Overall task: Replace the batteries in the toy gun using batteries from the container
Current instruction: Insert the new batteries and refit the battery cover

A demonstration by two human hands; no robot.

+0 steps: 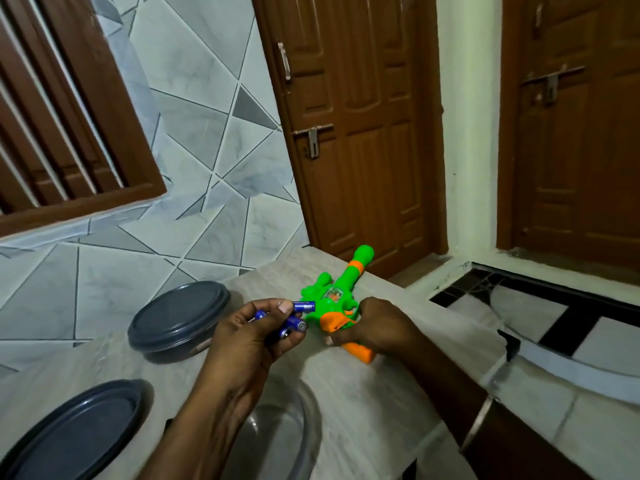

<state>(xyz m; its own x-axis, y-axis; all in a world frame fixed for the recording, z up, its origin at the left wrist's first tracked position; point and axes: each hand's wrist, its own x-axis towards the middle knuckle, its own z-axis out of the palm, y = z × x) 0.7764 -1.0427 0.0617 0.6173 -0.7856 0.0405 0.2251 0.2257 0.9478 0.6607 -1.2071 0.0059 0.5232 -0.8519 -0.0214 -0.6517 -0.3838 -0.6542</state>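
A green and orange toy gun (341, 289) lies on the pale counter (363, 382), barrel pointing away toward the door. My right hand (377, 323) grips it at the orange handle end. My left hand (249, 336), just left of the gun, is closed around several blue batteries (299, 315), their metal ends poking out past my thumb and fingers. A clear open container (294, 431) sits near me, partly hidden under my left forearm; I cannot see what it holds.
A closed container with a dark grey lid (176, 320) stands left of my left hand. A loose grey lid (76, 434) lies at the near left. The counter ends at the right, above a black and white floor (554, 323). Tiled wall behind.
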